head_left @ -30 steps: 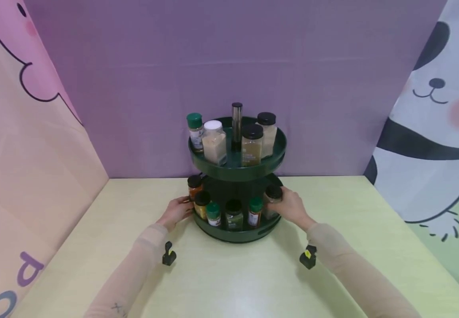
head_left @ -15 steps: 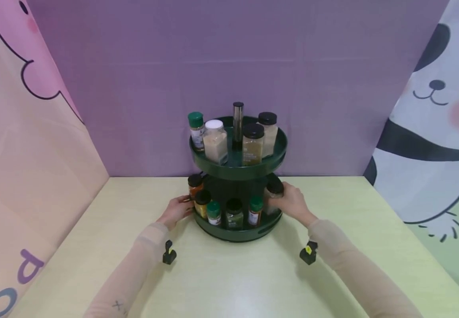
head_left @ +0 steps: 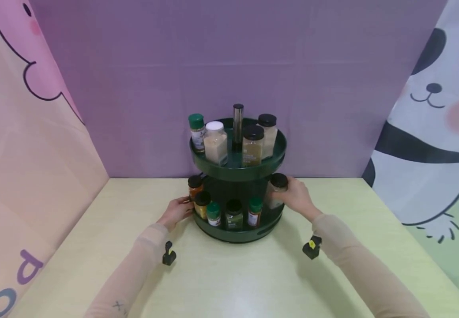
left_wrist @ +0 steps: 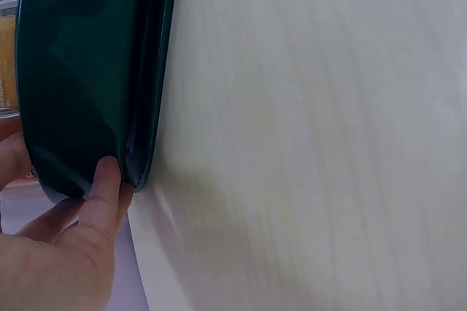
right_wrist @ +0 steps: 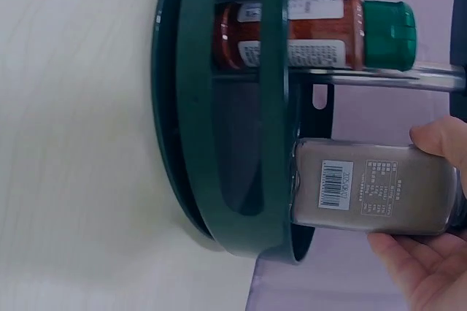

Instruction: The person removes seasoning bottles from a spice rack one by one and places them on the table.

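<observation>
While the left hand [head_left: 177,211] rests against the lower rim of the dark green two-tier round plastic spice rack [head_left: 237,232], its fingers straight and pressed flat to the tray's outer wall, the right hand [head_left: 299,197] has its fingers and thumb curled round a clear rectangular spice jar with a black lid and greyish contents [head_left: 276,191]. That jar is at the right edge of the lower tier, lifted a little, its base just above the rim and its lid up near the underside of the upper tier. From the right wrist view the jar [right_wrist: 372,187] shows a barcode label, with the thumb over its top end and the palm beneath. On the lower tier beside it stand a red-filled jar with a green cap [head_left: 255,212], a dark green herb jar with a black cap [head_left: 234,214], a small green-capped jar [head_left: 213,214], a yellow-filled jar [head_left: 201,205] and an orange-filled jar [head_left: 194,187]. Up top, four larger jars ring a steel centre post [head_left: 237,123]. Everything sits on a pale yellow-green tabletop [head_left: 229,278].
</observation>
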A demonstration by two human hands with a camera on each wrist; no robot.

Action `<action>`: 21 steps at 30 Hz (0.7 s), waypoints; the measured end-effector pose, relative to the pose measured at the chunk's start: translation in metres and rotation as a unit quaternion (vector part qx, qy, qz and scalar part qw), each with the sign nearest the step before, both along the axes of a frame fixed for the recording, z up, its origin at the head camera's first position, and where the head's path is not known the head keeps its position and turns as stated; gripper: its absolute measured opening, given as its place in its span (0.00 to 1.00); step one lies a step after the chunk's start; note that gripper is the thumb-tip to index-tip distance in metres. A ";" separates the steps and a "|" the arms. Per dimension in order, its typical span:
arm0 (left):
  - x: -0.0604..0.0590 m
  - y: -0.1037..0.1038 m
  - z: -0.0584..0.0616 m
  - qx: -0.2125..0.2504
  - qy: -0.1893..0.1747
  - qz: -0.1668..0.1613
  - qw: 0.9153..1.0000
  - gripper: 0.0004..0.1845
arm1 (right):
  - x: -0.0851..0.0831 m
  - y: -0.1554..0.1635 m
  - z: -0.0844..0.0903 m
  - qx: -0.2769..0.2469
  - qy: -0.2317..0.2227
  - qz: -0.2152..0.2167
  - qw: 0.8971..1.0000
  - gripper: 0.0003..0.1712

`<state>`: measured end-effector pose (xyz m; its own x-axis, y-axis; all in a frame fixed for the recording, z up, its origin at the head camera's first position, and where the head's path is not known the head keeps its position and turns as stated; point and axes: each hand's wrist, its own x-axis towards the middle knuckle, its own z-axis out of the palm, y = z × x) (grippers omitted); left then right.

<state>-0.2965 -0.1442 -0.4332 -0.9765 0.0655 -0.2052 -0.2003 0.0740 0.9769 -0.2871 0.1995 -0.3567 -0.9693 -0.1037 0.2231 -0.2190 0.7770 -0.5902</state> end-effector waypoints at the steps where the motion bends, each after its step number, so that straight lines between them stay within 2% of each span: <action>1: 0.000 0.001 0.000 0.002 0.000 0.000 1.000 0.27 | 0.000 0.001 0.001 -0.001 0.002 -0.004 1.000 0.27; 10: 0.000 0.001 0.001 0.002 0.000 -0.003 1.000 0.27 | 0.002 0.011 0.010 0.007 0.026 0.001 1.000 0.23; 21: 0.000 -0.004 0.001 0.001 -0.011 -0.012 1.000 0.27 | 0.002 0.029 0.013 0.026 0.018 -0.021 0.999 0.25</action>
